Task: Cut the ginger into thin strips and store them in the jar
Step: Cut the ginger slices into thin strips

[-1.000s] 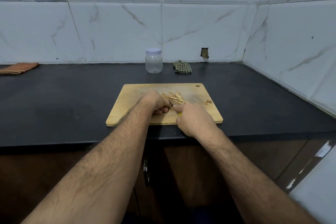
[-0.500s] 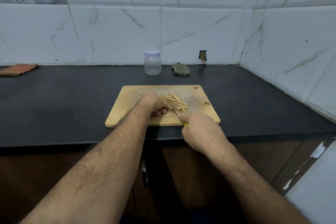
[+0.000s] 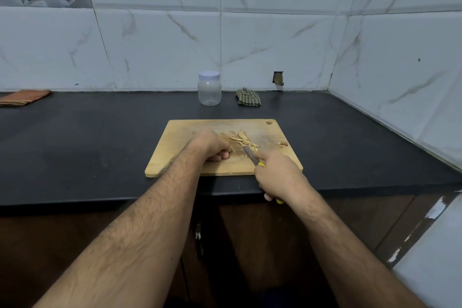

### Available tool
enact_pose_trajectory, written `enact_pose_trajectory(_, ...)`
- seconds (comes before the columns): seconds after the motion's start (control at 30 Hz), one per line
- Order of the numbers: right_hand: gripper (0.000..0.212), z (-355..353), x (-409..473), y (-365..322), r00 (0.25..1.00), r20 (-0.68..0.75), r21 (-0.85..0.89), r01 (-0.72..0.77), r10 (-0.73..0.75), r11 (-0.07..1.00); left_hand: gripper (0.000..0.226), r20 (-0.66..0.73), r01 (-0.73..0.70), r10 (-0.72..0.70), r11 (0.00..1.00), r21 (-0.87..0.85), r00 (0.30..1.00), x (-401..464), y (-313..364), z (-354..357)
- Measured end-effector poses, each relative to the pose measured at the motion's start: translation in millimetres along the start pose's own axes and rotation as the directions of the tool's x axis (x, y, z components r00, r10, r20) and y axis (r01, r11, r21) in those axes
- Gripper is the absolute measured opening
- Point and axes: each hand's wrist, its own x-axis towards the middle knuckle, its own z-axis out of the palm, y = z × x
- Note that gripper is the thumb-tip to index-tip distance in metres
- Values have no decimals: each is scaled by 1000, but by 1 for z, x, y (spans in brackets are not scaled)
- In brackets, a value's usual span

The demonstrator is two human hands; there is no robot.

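Observation:
A wooden cutting board (image 3: pixel 175 155) lies on the black counter. Pale ginger slices and strips (image 3: pixel 241 138) are piled near its middle, with a small scrap (image 3: pixel 282 143) further right. My left hand (image 3: pixel 211 144) rests on the board with curled fingers, holding a piece of ginger that is mostly hidden under it. My right hand (image 3: pixel 280 175) grips a yellow-handled knife (image 3: pixel 251 156), its forefinger along the blade, which points at the pile. A clear plastic jar (image 3: pixel 209 90) with a pale lid on stands by the wall behind the board.
A green checked cloth (image 3: pixel 248 97) lies right of the jar. A folded orange cloth (image 3: pixel 23 97) sits at the far left of the black counter (image 3: pixel 87 145). Tiled walls close the back and right side. Dark cabinet doors are below the counter's front edge.
My right hand has drawn the knife back toward me and to the right, so more of the blade shows. My left hand has stayed in place on the ginger.

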Motion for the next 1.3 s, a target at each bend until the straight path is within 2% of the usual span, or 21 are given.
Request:
enact_pose_trajectory(0.2, 53, 4, -6, -9, 998, -54, 14, 39, -39, 999, 26, -14, -96, 95, 994, -47, 995, -5, -8, 0)
enact_pose_trajectory(0.33, 54, 17, -3, -14, 994, -71, -65, 77, -81, 995, 28, -37, -143, 139, 974, -178, 990, -4, -20, -4)
enact_pose_trajectory(0.63, 52, 2, 6, -9, 996, -87, -205, -21, 3, 979, 16, -123, -193, 172, 961, -196, 978, -1, -26, 1)
enact_pose_trajectory(0.73, 54, -1, 7, -11, 996, -85, -190, -6, -10, 982, 23, -152, -226, 201, 960, -167, 968, 0, -28, 2)
enact_pose_trajectory(0.9, 58, -9, 15, -13, 993, -114, -180, -13, -8, 984, 9, -103, -248, 232, 952, -182, 967, -4, -27, 0)
enact_pose_trajectory(1.0, 58, -13, 16, -7, 989, -146, -137, -30, 10, 990, 12, -111, -272, 253, 938, -215, 961, -5, -25, -2)
enact_pose_trajectory(1.03, 56, -14, 16, -5, 988, -153, -128, -37, 17, 991, 13, -142, -299, 278, 941, -160, 950, -5, -23, -1)
enact_pose_trajectory(1.13, 48, -17, 19, 1, 986, -162, -128, -68, 47, 989, 13, -201, -403, 427, 903, 149, 882, -6, -9, 3)
enact_pose_trajectory(1.3, 48, -23, 23, 8, 984, -145, -144, -121, 100, 982, 32, -144, -414, 569, 727, 548, 810, 7, 11, 12)
